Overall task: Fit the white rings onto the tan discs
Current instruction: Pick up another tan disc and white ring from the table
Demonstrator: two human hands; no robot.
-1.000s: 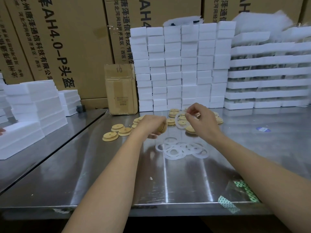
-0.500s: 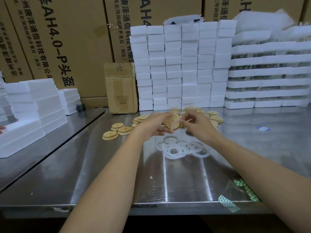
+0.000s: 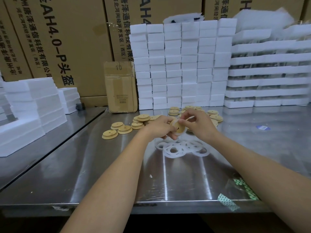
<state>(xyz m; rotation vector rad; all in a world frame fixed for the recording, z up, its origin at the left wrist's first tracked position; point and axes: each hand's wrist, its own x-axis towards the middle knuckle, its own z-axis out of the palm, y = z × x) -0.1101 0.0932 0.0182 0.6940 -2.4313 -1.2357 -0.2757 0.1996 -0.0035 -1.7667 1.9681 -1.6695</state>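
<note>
1. Tan disc point(image 3: 175, 130) is held up on edge just above the steel table point(image 3: 101, 174), near its middle. The holed face is turned toward the camera.
2. The left hand point(image 3: 159, 126) grips the disc from the left with its fingers curled round the rim. Its forearm reaches in from the near left.
3. The right hand point(image 3: 201, 126) meets it from the right. Thumb and forefinger pinch a white ring point(image 3: 184, 131) that lies partly round the disc's rim, so both hands are together at the disc.
4. Spare rings point(image 3: 181, 148) lie in an overlapping heap on the table, just nearer than the hands.
5. Other discs point(image 3: 124, 127) lie scattered to the left and beyond the hands, in front of stacked white foam blocks point(image 3: 181, 64).
</note>
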